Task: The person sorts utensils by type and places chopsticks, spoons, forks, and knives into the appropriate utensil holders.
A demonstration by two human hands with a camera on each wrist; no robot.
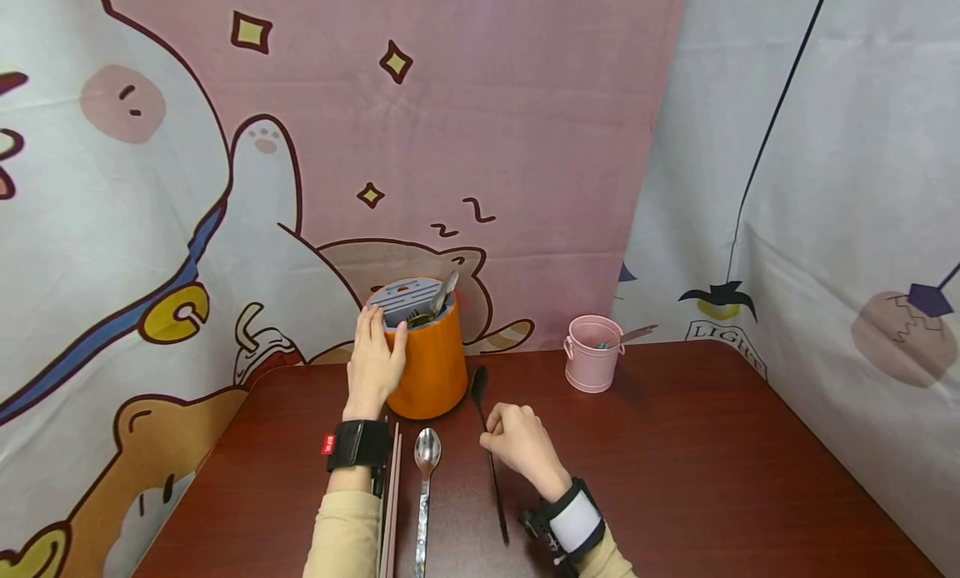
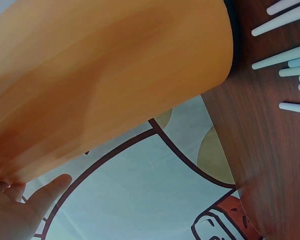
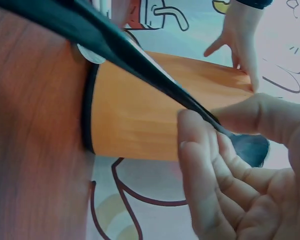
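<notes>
On the cloth (image 1: 810, 186) I read LIGHT (image 1: 725, 336), well right of the orange holder (image 1: 433, 374), and two Zs (image 1: 478, 211) above its right side.

Two hands: one left hand (image 1: 375, 357), one right hand (image 1: 522, 445). Two wristbands, one left wristband (image 1: 360, 443), one right wristband (image 1: 576, 520). One tub (image 1: 427, 378) at the left hand's fingers; its pieces overlap too much to number. One pail (image 1: 590, 357) beyond the right hand, one handle (image 1: 637, 333) jutting out. Two spoons outside the tub: one black spoon (image 3: 135, 65) in the right hand, one silver spoon (image 1: 426, 482) between both forearms. Several chopsticks (image 1: 391, 503) beside the left wrist, exact number unclear. One table (image 1: 675, 445) below both hands.
</notes>
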